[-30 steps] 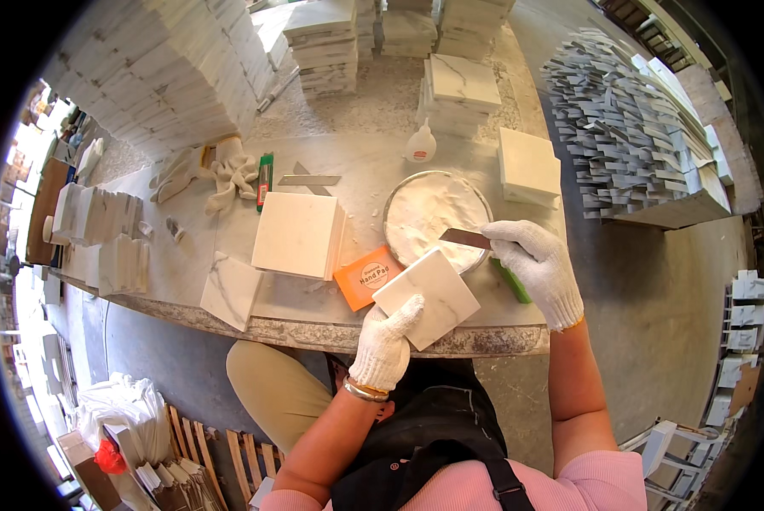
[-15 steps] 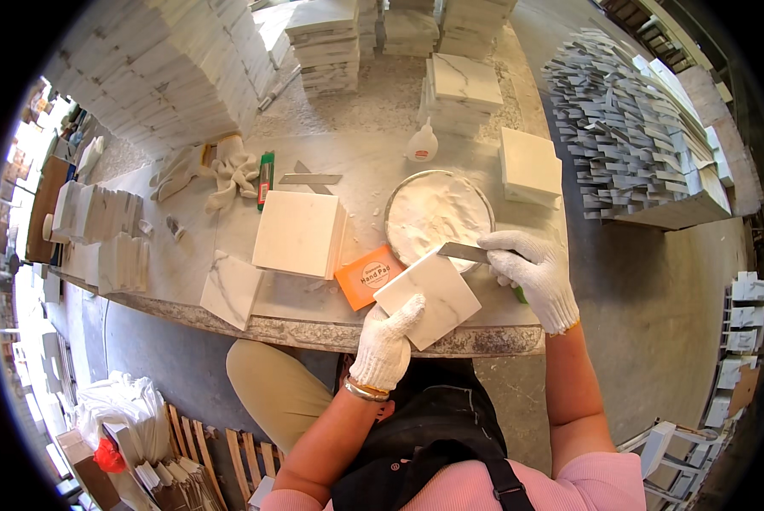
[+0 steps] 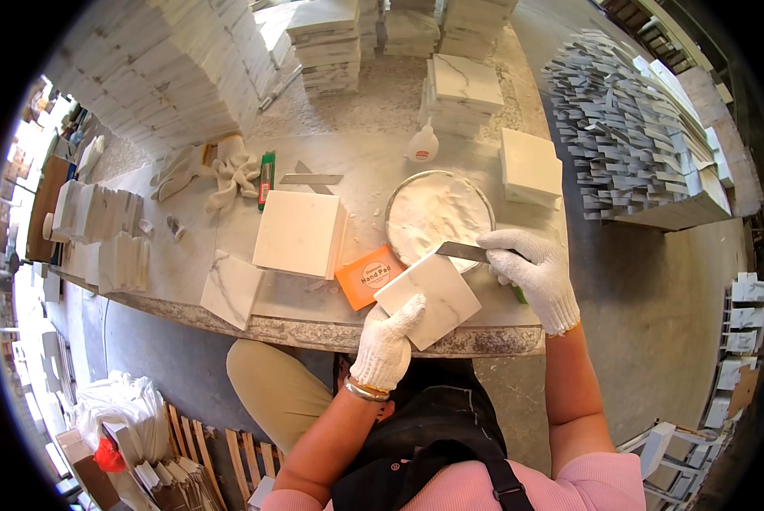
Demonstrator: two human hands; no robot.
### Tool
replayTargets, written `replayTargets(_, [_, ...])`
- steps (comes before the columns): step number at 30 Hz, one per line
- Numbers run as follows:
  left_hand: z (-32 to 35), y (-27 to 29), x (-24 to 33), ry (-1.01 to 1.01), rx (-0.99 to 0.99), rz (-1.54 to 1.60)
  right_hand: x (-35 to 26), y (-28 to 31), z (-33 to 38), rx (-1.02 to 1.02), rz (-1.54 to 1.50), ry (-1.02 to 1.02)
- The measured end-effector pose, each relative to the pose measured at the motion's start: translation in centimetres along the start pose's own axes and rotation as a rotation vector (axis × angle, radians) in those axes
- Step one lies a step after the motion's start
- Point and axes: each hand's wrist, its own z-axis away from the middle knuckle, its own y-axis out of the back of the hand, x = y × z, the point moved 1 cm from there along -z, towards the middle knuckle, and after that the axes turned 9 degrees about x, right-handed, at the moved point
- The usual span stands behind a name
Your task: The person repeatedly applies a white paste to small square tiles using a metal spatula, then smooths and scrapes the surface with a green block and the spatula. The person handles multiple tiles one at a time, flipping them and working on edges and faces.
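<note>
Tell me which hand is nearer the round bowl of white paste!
Right. The white-gloved right hand is close beside the bowl; the white-gloved left hand is farther, toward the lap, holding a grey-veined square white tile.

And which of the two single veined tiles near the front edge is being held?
The right tile, in the gloved left hand beside the orange block; the left tile rests on the table, untouched.

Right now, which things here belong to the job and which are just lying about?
Apparently in use:
left hand holding a tile
right hand holding a blade
probably the tub of white material

Apparently lying about:
orange block
loose gloves
white bottle
</note>
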Motion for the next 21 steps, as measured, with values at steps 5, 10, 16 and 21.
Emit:
replayTargets(5, [-0.1, 0.0, -0.1, 0.004, 0.013, 0.034, 0.0, 0.7, 0.3, 0.016, -0.035, -0.05])
replayTargets(10, [-0.1, 0.1, -0.1, 0.004, 0.021, 0.035, -0.6, 1.4, -0.7, 0.073, 0.041, -0.041])
replayTargets(16, [-0.3, 0.5, -0.3, 0.011, 0.009, -0.002, 1.2, 0.8, -3.8, 0.105, 0.597, 0.359])
replayTargets(21, [-0.1, 0.6, -0.3, 0.027, 0.015, 0.048, -2.8, 0.0, -6.6, 0.151, 0.592, 0.411])
